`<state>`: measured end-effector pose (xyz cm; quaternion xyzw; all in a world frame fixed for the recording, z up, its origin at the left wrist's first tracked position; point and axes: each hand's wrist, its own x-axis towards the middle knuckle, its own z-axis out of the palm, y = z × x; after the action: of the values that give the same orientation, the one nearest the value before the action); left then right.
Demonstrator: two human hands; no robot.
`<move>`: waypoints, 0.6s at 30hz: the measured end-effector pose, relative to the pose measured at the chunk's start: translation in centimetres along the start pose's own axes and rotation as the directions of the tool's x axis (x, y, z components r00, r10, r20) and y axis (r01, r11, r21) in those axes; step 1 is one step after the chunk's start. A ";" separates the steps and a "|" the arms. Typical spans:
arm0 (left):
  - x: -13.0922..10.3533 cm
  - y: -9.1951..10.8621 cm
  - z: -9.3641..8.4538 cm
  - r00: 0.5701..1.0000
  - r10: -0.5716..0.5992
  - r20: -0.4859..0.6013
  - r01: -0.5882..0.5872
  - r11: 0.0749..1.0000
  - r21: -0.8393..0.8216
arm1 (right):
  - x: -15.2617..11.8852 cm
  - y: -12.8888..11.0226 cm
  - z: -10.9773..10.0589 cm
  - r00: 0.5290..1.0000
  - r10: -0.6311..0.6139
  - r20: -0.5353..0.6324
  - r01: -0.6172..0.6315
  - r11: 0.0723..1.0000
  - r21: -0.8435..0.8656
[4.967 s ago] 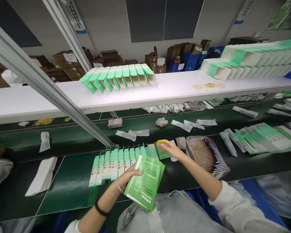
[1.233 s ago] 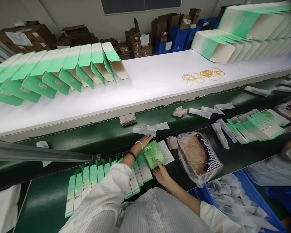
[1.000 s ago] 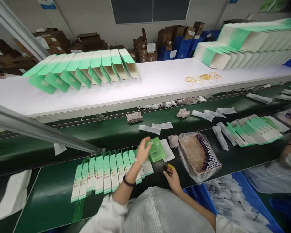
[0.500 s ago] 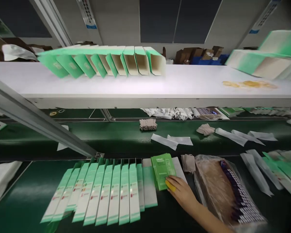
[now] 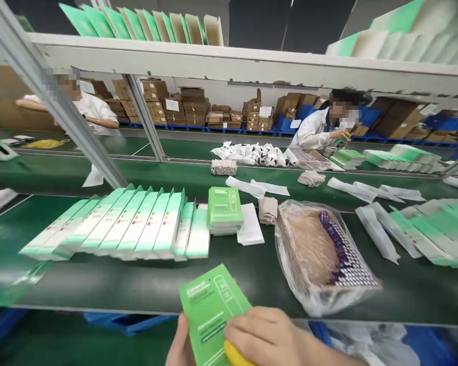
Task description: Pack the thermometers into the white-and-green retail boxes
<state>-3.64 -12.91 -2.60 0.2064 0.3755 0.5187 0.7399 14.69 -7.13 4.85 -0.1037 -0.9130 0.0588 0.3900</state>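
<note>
Bold white lettering heads the cover of the green booklet (image 5: 208, 310) nearest the camera, seen at a slant; it appears to begin "Infra", and its ending is blurred. Smaller white lines farther down that cover are illegible. The pile of green booklets (image 5: 225, 206) on the desk (image 5: 248, 277) bears a similar white heading, too small to read with certainty. Fine print beside red marks on the white-and-green cartons (image 5: 145, 223) is unreadable.
</note>
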 end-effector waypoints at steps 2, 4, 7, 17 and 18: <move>-0.8 -0.2 1.2 0.995 -0.061 0.079 0.067 0.995 -0.077 | -2.2 -3.0 1.6 0.990 -0.092 0.105 0.084 0.994 0.075; -1.5 -0.7 2.0 0.992 -0.106 0.070 0.114 0.985 -0.127 | -3.5 -3.3 1.8 0.980 -0.050 0.192 0.052 0.999 -0.003; -3.0 -1.7 2.3 0.988 -0.140 -0.061 0.124 0.970 -0.208 | -3.2 0.9 0.4 0.944 0.192 0.269 -0.114 0.953 -0.279; -5.7 -1.7 0.2 0.978 -0.206 0.042 0.202 0.864 -0.461 | -1.5 15.7 1.7 0.860 0.419 0.291 -0.154 0.756 -0.636; -4.9 -1.6 -0.1 0.975 -0.221 0.035 0.212 0.861 -0.463 | -1.9 15.9 1.6 0.865 0.405 0.295 -0.130 0.751 -0.647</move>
<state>-3.59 -18.03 -2.15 -0.0245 0.2685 0.5090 0.8175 17.09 7.82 -0.57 -0.3410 -0.9188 -0.1599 0.1182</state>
